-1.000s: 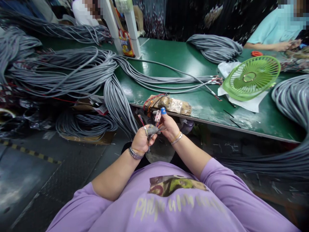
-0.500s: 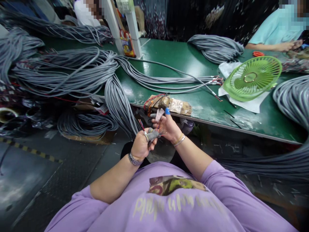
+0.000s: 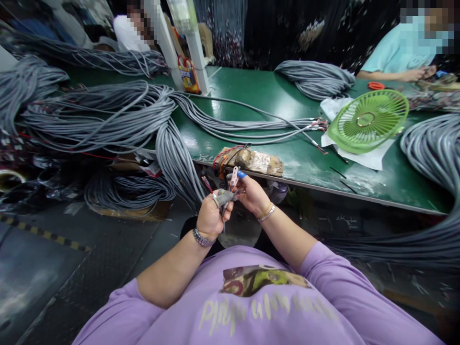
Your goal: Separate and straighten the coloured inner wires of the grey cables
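Your left hand [image 3: 210, 216] is closed in a fist around the end of a grey sheathed cable [image 3: 225, 196], and you hold it in the air just in front of the edge of the green table [image 3: 273, 96], above your lap. From this end some thin coloured wires [image 3: 207, 183] stick out. Your right hand [image 3: 253, 194] has the fingers pinched together on a small pale pink clip-like tool [image 3: 234, 176], just above the cable end; one fingertip wears a blue cap [image 3: 241, 174].

The risks, as I judge them:
- The thin wires are short and spread apart, so the tool can catch the wrong one, or two at once.
- The cable end is held free in the air with no support, so a pull by the right hand can slide it through your fist.
- The tool tip is very near your left thumb, so a slip can pinch the skin.
- The heavy bundle of grey cables [image 3: 176, 158] hangs over the table edge just beside your hands, and your elbow can drag it down.
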`<action>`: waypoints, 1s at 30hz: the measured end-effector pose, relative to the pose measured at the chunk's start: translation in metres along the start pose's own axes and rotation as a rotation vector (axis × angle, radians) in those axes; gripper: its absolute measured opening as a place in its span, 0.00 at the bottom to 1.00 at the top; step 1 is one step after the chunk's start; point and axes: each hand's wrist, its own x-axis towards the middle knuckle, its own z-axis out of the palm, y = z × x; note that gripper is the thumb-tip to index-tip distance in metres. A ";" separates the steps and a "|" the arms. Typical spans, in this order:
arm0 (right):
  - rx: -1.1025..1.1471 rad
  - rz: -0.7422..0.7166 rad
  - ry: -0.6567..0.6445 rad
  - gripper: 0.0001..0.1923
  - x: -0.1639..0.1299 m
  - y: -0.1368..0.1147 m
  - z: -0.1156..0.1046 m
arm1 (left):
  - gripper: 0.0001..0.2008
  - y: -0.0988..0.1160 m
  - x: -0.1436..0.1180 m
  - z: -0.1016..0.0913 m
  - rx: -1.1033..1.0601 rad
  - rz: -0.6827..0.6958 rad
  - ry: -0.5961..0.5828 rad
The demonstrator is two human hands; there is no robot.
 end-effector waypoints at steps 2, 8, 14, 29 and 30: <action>-0.062 -0.122 0.050 0.17 -0.001 0.004 -0.001 | 0.12 -0.001 0.001 0.000 0.006 -0.007 -0.001; -0.069 -0.152 0.066 0.24 0.000 0.008 0.001 | 0.12 -0.004 0.002 0.001 0.012 -0.011 -0.004; 0.211 0.031 0.019 0.20 0.008 0.005 0.006 | 0.13 -0.004 0.003 0.003 0.008 -0.013 0.031; 0.219 0.119 -0.041 0.27 0.002 0.003 0.004 | 0.15 -0.006 -0.003 0.002 0.066 0.042 0.051; 0.206 0.140 -0.059 0.29 0.002 0.002 0.002 | 0.15 -0.007 -0.005 0.003 0.075 0.044 0.053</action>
